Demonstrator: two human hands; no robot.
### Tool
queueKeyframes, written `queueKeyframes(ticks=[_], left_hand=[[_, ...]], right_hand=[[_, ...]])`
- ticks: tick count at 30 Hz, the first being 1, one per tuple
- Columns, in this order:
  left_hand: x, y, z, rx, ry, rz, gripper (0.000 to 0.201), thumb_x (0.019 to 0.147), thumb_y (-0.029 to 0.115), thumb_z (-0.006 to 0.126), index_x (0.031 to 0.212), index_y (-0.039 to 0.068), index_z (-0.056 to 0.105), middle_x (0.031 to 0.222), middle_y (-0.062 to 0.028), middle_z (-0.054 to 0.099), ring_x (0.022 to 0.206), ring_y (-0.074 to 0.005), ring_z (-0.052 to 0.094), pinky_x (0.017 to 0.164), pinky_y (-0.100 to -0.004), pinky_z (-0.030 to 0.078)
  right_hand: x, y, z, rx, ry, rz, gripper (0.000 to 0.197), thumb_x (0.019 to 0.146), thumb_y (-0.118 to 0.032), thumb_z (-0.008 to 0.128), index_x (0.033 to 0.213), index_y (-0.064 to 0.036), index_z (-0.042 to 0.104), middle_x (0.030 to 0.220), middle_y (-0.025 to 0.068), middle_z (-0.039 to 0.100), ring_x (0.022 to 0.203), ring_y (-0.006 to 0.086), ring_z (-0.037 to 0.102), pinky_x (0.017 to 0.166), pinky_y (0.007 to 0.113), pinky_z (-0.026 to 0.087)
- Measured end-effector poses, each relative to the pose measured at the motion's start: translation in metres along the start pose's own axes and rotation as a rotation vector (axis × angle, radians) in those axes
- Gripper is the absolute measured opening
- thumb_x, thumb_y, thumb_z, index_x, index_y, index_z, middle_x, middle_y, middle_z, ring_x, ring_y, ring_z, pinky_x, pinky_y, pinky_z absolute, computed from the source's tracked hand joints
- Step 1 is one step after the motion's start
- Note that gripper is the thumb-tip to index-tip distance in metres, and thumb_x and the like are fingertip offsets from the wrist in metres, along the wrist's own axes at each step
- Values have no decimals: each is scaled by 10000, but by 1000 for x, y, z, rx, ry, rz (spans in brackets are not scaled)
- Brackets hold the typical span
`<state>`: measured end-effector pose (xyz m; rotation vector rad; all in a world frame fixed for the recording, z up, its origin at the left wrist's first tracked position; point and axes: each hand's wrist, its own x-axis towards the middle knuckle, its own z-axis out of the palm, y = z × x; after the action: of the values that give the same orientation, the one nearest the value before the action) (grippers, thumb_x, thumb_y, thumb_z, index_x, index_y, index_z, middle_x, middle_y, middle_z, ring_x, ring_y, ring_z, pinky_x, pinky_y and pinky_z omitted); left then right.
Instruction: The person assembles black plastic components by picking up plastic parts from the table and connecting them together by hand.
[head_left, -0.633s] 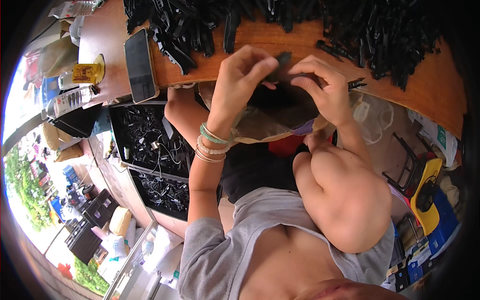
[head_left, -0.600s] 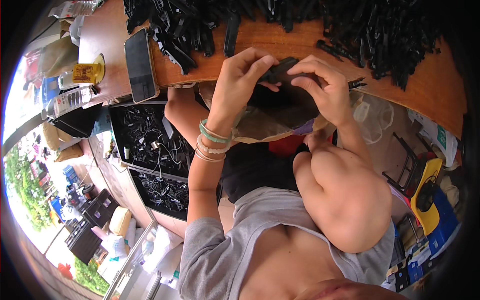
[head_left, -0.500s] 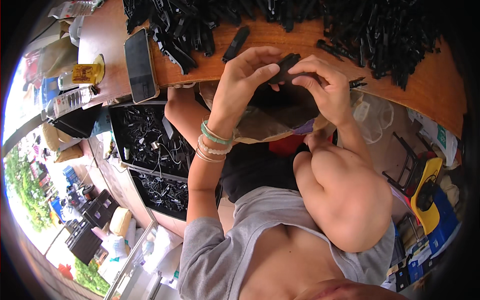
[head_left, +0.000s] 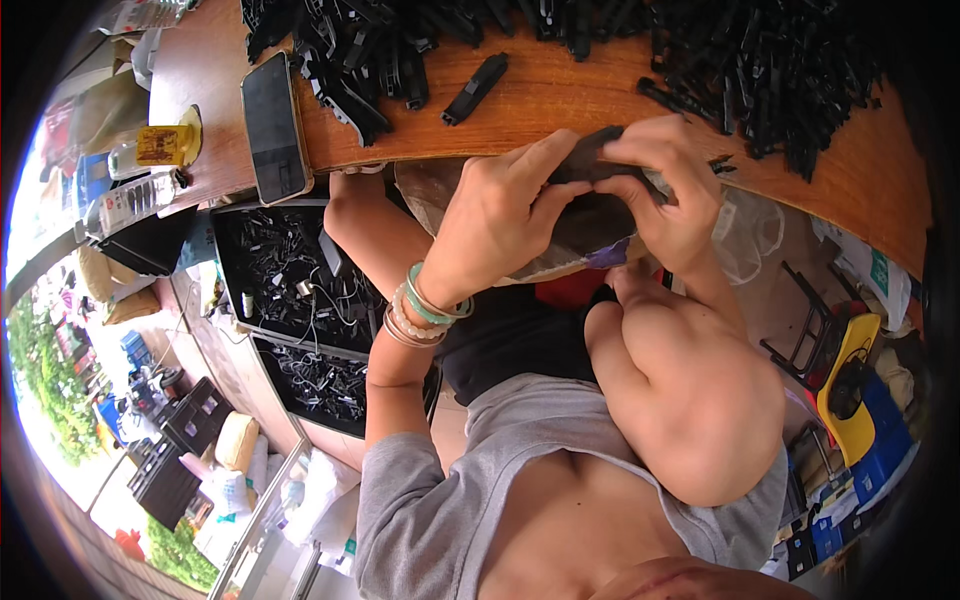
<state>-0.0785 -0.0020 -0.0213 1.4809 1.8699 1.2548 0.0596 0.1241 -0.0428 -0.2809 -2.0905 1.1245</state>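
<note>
Between my two hands, just off the near edge of the wooden table, is a black plastic part (head_left: 588, 155), long and narrow. The fingers and thumb of my left hand (head_left: 510, 205) close on its left end. My right hand (head_left: 668, 180) pinches its other end, and the fingers of both hands hide much of it. Under the hands hangs an opened brown bag (head_left: 570, 240), dark inside. Beyond them on the table lies a single black plastic piece (head_left: 476, 90), apart from the piles.
Heaps of black plastic parts (head_left: 760, 80) cover the far side of the table (head_left: 560, 95). A phone (head_left: 277, 125) and a yellow container (head_left: 165, 146) rest at the left. Black trays (head_left: 300, 325) of parts and cables stand low on the left. A yellow chair (head_left: 850, 385) is at the right.
Both hands have come lower and closer to me with the black part. My left hand has turned so that its back faces up, and its fingers are more closed around the part.
</note>
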Motion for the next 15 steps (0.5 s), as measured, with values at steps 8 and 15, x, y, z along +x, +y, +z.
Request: queueKeyframes(ticks=[8,15], left_hand=[[2,0,-1,50,-93,93,343,768,14,725,1090,-43,622,830,-186,662,670,-312,656,596,-328,509],[2,-1,4,13,-88,37,306,775,69,690,1062,-4,613,787,-177,636,680,-363,627,573,-394,493]], right_hand=[[-6,2,-1,-130,-24,4,381,623,49,753,979,-36,646,878,81,642,775,273,592,669,352,474],[-9,4,-6,-137,-35,18,366,614,68,747,951,-43,659,851,84,647,740,263,594,641,345,473]])
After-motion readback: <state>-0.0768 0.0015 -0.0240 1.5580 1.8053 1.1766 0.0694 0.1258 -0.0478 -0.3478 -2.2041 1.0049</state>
